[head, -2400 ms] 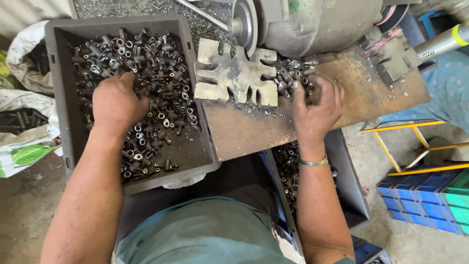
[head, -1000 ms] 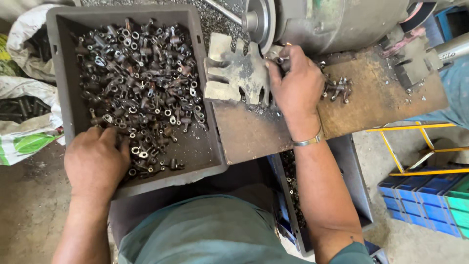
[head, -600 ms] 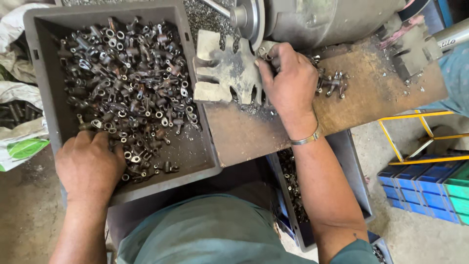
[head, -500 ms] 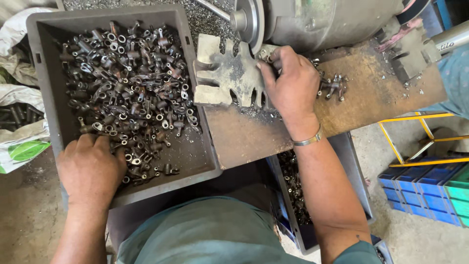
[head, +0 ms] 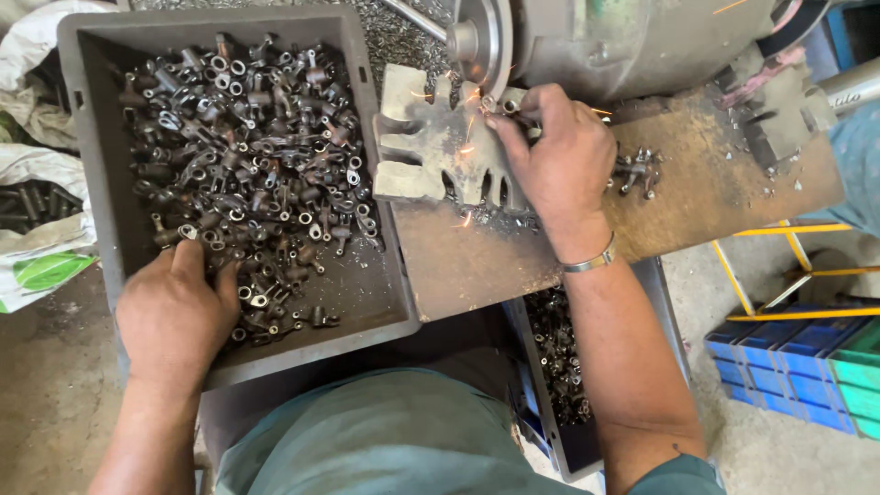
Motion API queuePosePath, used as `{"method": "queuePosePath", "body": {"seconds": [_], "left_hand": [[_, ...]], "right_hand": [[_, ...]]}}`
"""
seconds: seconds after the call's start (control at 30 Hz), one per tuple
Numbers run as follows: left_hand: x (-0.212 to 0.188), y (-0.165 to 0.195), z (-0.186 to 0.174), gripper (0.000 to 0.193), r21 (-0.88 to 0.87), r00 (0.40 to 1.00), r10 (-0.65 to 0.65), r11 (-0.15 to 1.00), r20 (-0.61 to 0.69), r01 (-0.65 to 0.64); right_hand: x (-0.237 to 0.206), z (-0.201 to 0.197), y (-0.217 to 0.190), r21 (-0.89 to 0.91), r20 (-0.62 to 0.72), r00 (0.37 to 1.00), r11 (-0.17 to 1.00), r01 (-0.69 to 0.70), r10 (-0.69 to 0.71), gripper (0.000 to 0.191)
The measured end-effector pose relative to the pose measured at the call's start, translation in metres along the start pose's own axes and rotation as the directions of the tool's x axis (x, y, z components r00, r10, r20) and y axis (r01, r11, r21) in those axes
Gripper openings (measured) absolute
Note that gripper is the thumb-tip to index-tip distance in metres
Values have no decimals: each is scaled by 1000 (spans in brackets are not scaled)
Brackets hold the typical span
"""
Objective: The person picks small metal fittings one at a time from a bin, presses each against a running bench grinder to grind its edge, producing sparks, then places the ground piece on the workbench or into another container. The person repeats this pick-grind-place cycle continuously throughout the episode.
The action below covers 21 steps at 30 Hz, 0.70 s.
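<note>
The right hand (head: pixel 561 156) pinches a small metal part (head: pixel 510 106) in a narrow grip, pressing it toward the grinding wheel (head: pixel 481 41) above a slotted metal plate (head: pixel 440 151); sparks fly at the fingertips. The left hand (head: pixel 174 312) rests palm-down on loose parts in the grey bin (head: pixel 92 137), fingers curled; whether they hold one is hard to tell. A white and green bag (head: pixel 41 266) lies left of the bin, and blue crates (head: pixel 793 367) stand at lower right.

rusty metal bench (head: pixel 715 192); on it: slotted metal plate (head: pixel 431 151), small pile of metal parts (head: pixel 637 171), metal shavings (head: pixel 490 218)
</note>
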<state>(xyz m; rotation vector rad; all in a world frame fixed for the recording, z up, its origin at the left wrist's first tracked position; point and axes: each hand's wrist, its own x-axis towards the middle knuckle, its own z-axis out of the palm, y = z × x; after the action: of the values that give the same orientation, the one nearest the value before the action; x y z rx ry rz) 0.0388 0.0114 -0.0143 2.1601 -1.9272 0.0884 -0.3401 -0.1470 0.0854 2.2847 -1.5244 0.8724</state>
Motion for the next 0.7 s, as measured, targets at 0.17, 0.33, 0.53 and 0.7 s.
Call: {"method": "queuePosePath", "body": {"seconds": [0.17,0.33,0.53,0.7], "left_hand": [[3,1,0,34,-85,999,-31,996,13,32],[4,4,-7,32,-183,992,41,981,-120,-62],[-4,21,-35,32,-561,994,-75,828,-85,14],[-15,88,-50,45,-747,962,200,608,-185,-270]], "right_hand": [[11,1,-3,84,41,997,994,-72,68,37],[7,6,-7,117,33,994,989,95,-100,32],[-20,-40,-13,-106,-247,967,994,29,-55,33],[-73,-62,-66,398,64,992,909,-126,110,32]]}}
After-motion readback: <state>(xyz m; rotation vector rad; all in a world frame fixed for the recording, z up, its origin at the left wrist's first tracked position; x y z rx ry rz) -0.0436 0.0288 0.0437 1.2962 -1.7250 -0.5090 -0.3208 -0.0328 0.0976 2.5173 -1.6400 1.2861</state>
